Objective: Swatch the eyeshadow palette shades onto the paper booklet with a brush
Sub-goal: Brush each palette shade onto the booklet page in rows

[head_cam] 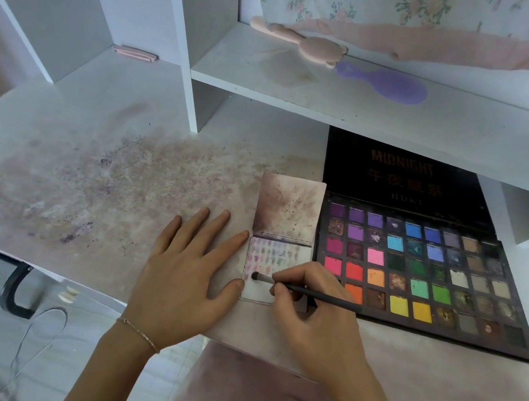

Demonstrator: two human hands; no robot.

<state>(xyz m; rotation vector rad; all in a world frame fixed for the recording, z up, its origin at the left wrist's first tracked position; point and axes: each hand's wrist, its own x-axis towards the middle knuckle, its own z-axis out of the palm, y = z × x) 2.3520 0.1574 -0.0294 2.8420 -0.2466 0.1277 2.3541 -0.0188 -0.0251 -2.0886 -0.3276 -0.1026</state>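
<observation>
An open paper booklet (279,237) lies on the desk just left of the eyeshadow palette (418,269), which is open with several coloured pans and a black lid tilted up behind. The booklet's lower page carries rows of small colour swatches. My right hand (312,308) pinches a thin black brush (311,291), whose tip touches the left part of the lower page. My left hand (190,268) lies flat on the desk, fingers spread, with index finger and thumb at the booklet's left edge.
The white desk (86,179) is smeared with powder stains left of the booklet. A shelf above holds a purple hairbrush (389,83) and a pink bear-shaped item (302,41). A shelf upright (188,60) stands behind the booklet.
</observation>
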